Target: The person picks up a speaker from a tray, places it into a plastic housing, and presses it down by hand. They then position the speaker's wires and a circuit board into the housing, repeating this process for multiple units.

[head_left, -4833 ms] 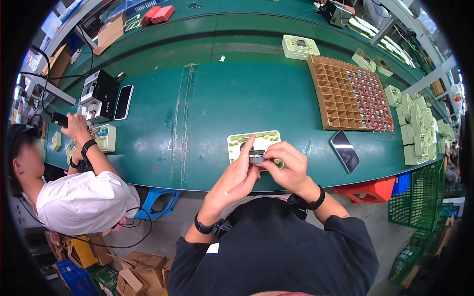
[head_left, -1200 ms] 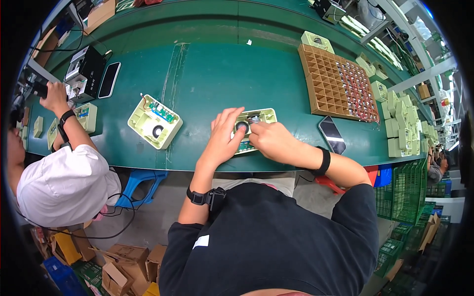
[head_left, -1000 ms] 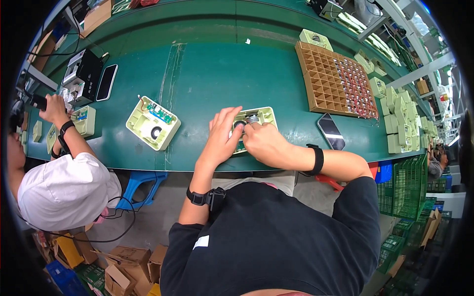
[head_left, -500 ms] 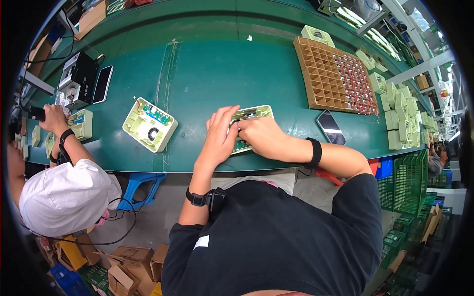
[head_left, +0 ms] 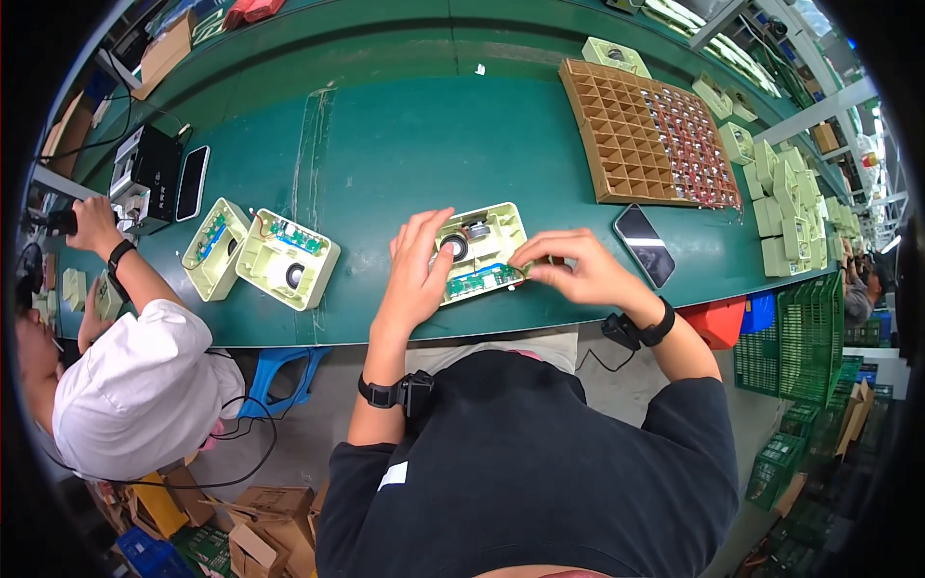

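Note:
A pale green plastic housing (head_left: 509,217) lies open side up at the table's front edge. Inside it are a black round speaker (head_left: 453,248), a round metal part (head_left: 478,230) and a green circuit board (head_left: 482,281) along the near side. My left hand (head_left: 416,275) holds the housing's left side, its thumb reaching over the rim by the speaker and its fingers stretched along the wall. At the board's right end, my right hand (head_left: 578,272) pinches thin wires between thumb and forefinger; the fingertips partly cover them.
Two similar housings (head_left: 323,255) lie to the left, near a co-worker's arm (head_left: 145,284) and a black device (head_left: 149,178). A divided cardboard tray (head_left: 602,130) holds small wired parts at the far right. A phone (head_left: 644,246) lies before it; stacked housings (head_left: 771,241) stand beyond.
My right hand has moved from the housing's middle to the board's right end, uncovering the speaker and metal part. On the left, a second housing now sits against the first.

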Action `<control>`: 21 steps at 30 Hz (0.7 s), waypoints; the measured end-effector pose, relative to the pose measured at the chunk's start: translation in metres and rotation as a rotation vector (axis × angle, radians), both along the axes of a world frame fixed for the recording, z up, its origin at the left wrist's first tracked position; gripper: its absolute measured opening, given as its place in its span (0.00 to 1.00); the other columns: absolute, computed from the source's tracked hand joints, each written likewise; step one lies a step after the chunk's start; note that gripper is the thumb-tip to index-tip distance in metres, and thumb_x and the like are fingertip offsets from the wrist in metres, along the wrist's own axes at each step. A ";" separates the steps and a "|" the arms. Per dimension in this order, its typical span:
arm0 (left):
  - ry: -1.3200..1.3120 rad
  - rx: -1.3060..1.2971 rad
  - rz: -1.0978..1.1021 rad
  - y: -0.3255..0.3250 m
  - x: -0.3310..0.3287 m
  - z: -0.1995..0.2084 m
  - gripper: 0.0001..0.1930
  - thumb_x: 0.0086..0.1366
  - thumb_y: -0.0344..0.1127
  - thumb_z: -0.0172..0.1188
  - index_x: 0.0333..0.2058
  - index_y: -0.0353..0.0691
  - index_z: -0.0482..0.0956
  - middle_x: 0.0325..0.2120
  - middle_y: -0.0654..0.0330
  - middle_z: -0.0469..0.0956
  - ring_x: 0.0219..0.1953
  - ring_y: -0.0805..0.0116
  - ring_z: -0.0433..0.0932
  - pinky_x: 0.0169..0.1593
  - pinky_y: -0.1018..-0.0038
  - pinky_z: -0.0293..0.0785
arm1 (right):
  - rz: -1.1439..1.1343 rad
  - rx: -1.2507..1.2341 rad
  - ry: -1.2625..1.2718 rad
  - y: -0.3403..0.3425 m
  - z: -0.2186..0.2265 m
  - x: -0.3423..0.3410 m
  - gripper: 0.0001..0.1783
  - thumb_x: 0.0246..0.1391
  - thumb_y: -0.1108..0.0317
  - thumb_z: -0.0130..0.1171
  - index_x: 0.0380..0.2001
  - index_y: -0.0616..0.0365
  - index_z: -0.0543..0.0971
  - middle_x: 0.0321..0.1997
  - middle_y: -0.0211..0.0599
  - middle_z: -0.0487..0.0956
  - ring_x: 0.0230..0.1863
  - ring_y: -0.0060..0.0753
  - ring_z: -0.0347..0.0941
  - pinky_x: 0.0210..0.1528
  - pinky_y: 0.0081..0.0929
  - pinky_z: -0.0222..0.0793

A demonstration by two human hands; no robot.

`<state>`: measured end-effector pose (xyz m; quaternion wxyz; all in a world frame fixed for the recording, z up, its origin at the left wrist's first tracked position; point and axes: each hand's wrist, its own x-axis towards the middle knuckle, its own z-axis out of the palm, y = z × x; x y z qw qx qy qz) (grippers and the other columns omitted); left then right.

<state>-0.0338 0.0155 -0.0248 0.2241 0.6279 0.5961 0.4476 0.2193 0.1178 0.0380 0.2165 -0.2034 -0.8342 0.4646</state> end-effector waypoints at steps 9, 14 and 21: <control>-0.006 -0.008 -0.001 0.000 0.002 0.001 0.23 0.71 0.34 0.54 0.64 0.38 0.73 0.58 0.51 0.74 0.62 0.53 0.71 0.67 0.61 0.59 | 0.047 0.096 0.053 -0.007 -0.028 -0.003 0.09 0.55 0.76 0.71 0.40 0.60 0.88 0.39 0.39 0.87 0.34 0.39 0.82 0.35 0.33 0.77; -0.007 -0.003 0.016 -0.001 0.003 0.000 0.23 0.71 0.34 0.54 0.64 0.38 0.73 0.58 0.51 0.74 0.61 0.53 0.71 0.67 0.61 0.59 | 0.052 0.224 0.008 -0.006 -0.022 -0.014 0.07 0.55 0.74 0.71 0.38 0.60 0.87 0.36 0.38 0.84 0.35 0.40 0.81 0.34 0.35 0.76; -0.009 0.025 0.014 0.000 0.002 -0.002 0.23 0.71 0.35 0.55 0.64 0.39 0.73 0.58 0.52 0.74 0.60 0.54 0.72 0.66 0.61 0.60 | 0.184 0.602 -0.189 0.003 -0.006 -0.033 0.03 0.52 0.73 0.69 0.30 0.59 0.84 0.34 0.36 0.78 0.34 0.40 0.79 0.34 0.36 0.77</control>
